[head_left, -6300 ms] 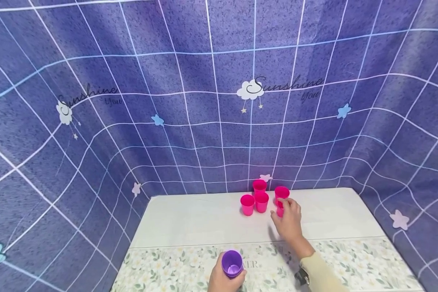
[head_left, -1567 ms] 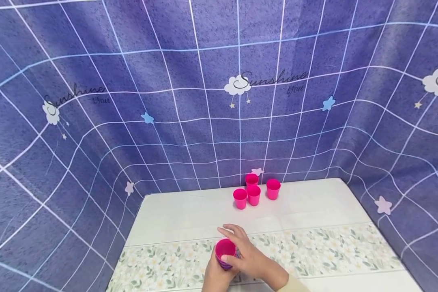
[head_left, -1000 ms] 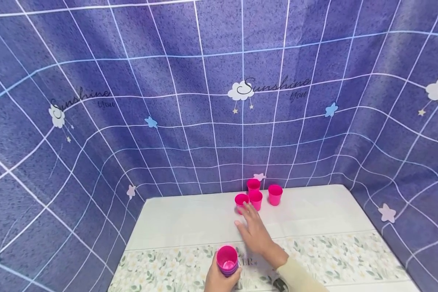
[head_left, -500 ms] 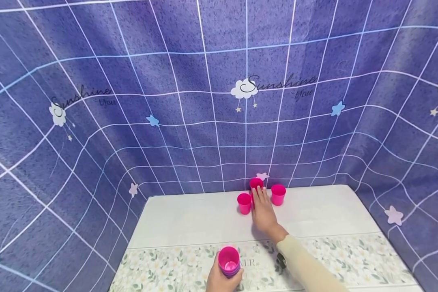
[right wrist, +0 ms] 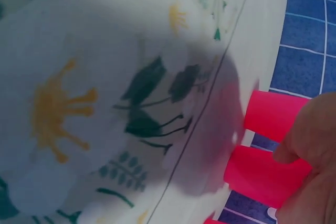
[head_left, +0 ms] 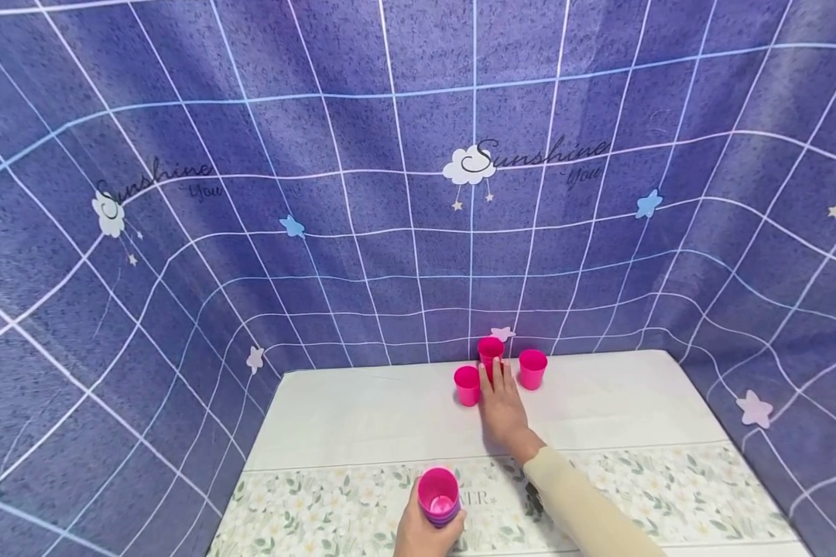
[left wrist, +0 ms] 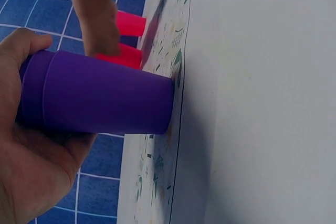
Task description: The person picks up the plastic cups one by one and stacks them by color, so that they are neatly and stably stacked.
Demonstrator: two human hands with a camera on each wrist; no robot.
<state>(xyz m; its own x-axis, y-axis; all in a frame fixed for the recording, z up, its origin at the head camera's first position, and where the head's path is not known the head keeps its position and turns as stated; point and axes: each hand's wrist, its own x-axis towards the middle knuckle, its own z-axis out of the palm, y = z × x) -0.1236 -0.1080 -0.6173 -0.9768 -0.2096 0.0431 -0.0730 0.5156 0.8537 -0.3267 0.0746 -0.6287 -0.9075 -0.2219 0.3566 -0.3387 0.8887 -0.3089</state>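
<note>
My left hand (head_left: pixel 425 524) grips a stack of nested cups near the table's front. A pink cup (head_left: pixel 437 486) forms the top of the stack, with purple cups (left wrist: pixel 110 95) under it, mouth upward. At the back of the table, my right hand (head_left: pixel 505 410) has its fingers over a middle pink cup (right wrist: pixel 262 174), which it largely hides in the head view. In the right wrist view, the thumb lies against that cup's side. Around it stand a left pink cup (head_left: pixel 467 385), a rear pink cup (head_left: pixel 491 350) and a right pink cup (head_left: pixel 532 369), all upright.
A white table cover (head_left: pixel 362 418) with a floral band (head_left: pixel 320 503) lies beneath. A blue-purple gridded curtain (head_left: pixel 362 309) hangs along the table's back edge and both sides, close behind the rear cup.
A pink cup from the back right now sits on the purple stack in my left hand. My right hand then reached back to the middle pink cup, where it has stayed for half a second.
</note>
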